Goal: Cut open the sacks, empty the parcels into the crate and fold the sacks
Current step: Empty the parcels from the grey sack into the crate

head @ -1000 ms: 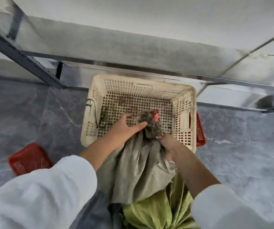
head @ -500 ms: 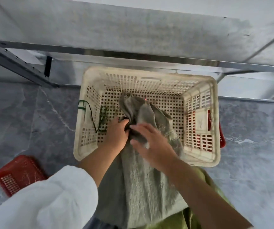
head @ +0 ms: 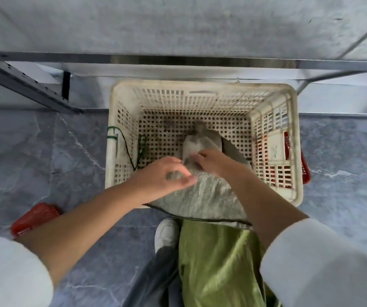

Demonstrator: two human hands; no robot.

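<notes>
Underfoot, a grey marbled floor (head: pixel 45 162) carries a cream perforated crate (head: pixel 200 85), set just in front of a metal shelf frame (head: pixel 178 59). A grey sack (head: pixel 202 196) lies draped over the crate's near rim, its bunched upper end inside the crate. The left hand (head: pixel 167 176) pinches sack fabric between thumb and curled fingertips. The right hand (head: pixel 215 161) curls its fingers onto the bunched end. A green sack (head: pixel 218 262) hangs below the grey one, beside a white shoe (head: pixel 166 233). A red basket (head: pixel 34 218) sits on the floor to the left, well apart, with open floor between it and the crate.
</notes>
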